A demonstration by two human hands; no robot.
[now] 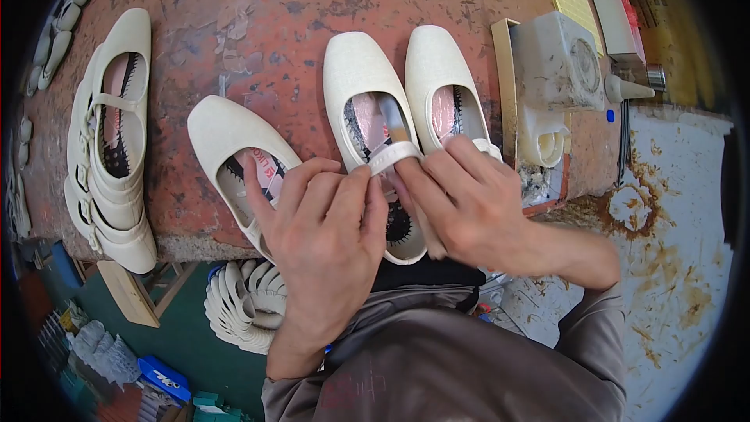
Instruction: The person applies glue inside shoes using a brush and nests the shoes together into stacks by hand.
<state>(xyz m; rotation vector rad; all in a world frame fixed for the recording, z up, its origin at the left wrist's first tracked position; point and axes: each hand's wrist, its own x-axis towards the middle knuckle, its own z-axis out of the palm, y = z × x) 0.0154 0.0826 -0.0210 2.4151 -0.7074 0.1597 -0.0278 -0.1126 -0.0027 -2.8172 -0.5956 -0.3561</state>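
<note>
A cream square-toed shoe [359,62] lies before me, toe pointing away, its pink and black insole showing. Over its opening, my left hand [316,223] pinches the narrow cream strap [393,157] between thumb and finger, while its index finger sticks out. My right hand [476,207] is closed at the strap's other end. Beneath that hand runs a slim tool with a flat greyish end [391,113]; its kind is unclear. A second shoe [441,55] sits close on the right, partly behind my right hand. A third shoe [234,133] lies angled by my left hand.
Several strapped cream shoes [117,141] stand nested at the left of the stained red table [250,16]. A cloudy plastic container [558,62] and a nozzle bottle [629,90] are at the right. Coiled cream pieces [234,312] hang below the table's edge, near a wooden stool [129,293].
</note>
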